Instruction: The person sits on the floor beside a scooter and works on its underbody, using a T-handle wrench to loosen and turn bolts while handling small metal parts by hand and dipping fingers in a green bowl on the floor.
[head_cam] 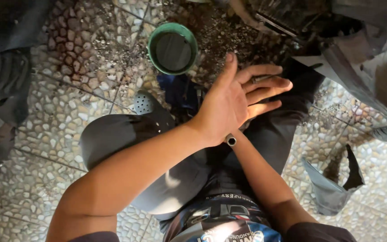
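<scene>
Pebble floor (63, 112); left hand (234, 101) spread flat, covering right hand, metal rod (231, 140) poking out beneath; right grip unclear.

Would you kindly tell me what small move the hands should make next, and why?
Probably lift the left hand clear. It lies open and flat over the right hand, hiding it and most of the thin metal rod, so nobody can see how the rod is gripped.

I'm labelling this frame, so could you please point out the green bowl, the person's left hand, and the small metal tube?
green bowl (155, 31): head view, left rim.
left hand (231, 105): head view, back of hand.
metal tube (231, 140): head view, open end.
</scene>
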